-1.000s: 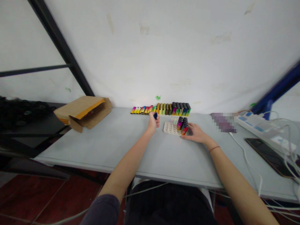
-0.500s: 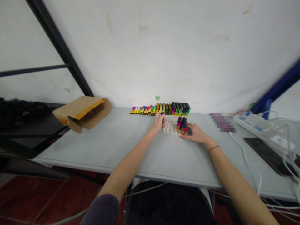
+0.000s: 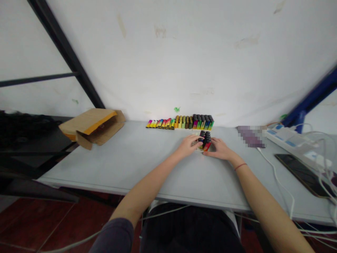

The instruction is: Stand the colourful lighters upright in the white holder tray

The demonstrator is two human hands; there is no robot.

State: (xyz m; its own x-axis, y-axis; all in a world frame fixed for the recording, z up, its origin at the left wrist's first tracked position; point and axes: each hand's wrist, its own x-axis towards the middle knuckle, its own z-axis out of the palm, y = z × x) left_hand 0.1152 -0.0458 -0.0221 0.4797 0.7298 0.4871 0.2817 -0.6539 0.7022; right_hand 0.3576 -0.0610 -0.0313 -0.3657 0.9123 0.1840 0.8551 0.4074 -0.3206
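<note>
Several colourful lighters with black tops (image 3: 207,144) stand upright at the right end of a small white tray, which is mostly hidden under my left hand (image 3: 188,145). That hand's fingers close on a dark-topped lighter (image 3: 200,140) beside the standing ones. My right hand (image 3: 219,149) rests against the right side of the group, thumb and fingers spread around the tray's end. Behind, by the wall, stand a block of black-topped lighters (image 3: 203,122) and a block of yellowish ones (image 3: 183,122). Left of these, more lighters (image 3: 161,123) lie on their sides.
An open cardboard box (image 3: 92,124) lies on the left of the grey table (image 3: 131,158). To the right are a black phone (image 3: 302,174), a white power strip (image 3: 295,142) with cables, and a blurred purple item (image 3: 251,136). The wall borders the back.
My left hand has moved right from the tray's left end, near the yellowish lighters, to beside the standing lighters, bringing a lighter along. My right hand has stayed put.
</note>
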